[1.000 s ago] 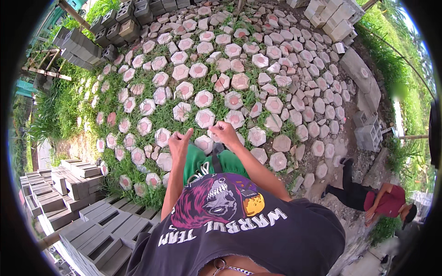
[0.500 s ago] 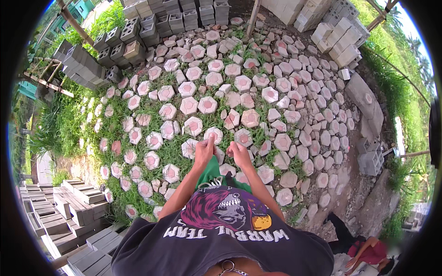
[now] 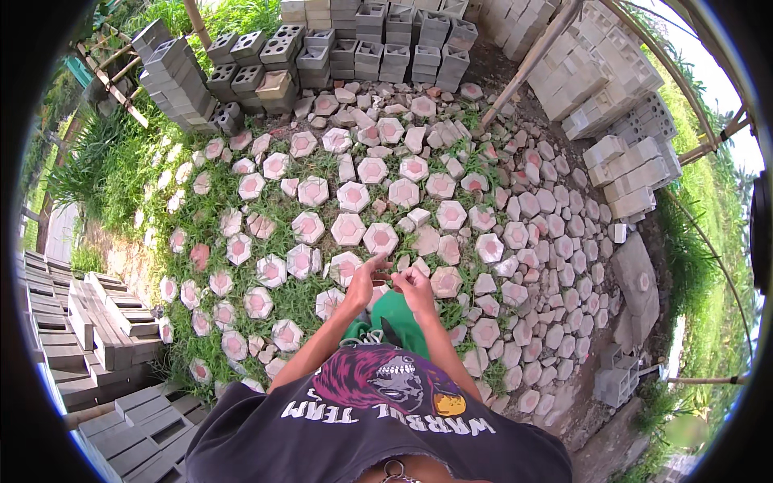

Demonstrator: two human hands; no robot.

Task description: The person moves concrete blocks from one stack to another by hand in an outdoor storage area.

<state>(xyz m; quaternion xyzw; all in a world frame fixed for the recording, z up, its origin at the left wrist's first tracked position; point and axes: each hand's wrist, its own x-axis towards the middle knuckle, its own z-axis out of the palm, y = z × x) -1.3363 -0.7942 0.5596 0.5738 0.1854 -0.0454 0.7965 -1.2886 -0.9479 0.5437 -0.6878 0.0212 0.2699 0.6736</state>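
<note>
Both hands are held close together in front of my body, above green shorts (image 3: 396,315). My left hand (image 3: 367,278) is open, its fingers stretched toward the right hand. The fingers of my right hand (image 3: 413,286) are curled and closed; whether anything small is in them is hidden. A narrow gap lies between the two hands. Below and ahead, hexagonal paving stones (image 3: 380,239) with pinkish centres lie spaced out in grass. Neither hand touches them.
Hollow concrete blocks (image 3: 369,60) are stacked along the far side, with paler stacks (image 3: 592,72) at far right. A wooden pole (image 3: 531,64) leans there. Grey blocks (image 3: 121,326) lie at left. More paving stones and rubble (image 3: 555,233) crowd the right. Single blocks (image 3: 616,378) stand lower right.
The view has shifted forward, so more of the far block stacks show. My left hand's fingers have straightened from a closed shape with the thumb up. The person at lower right has left view.
</note>
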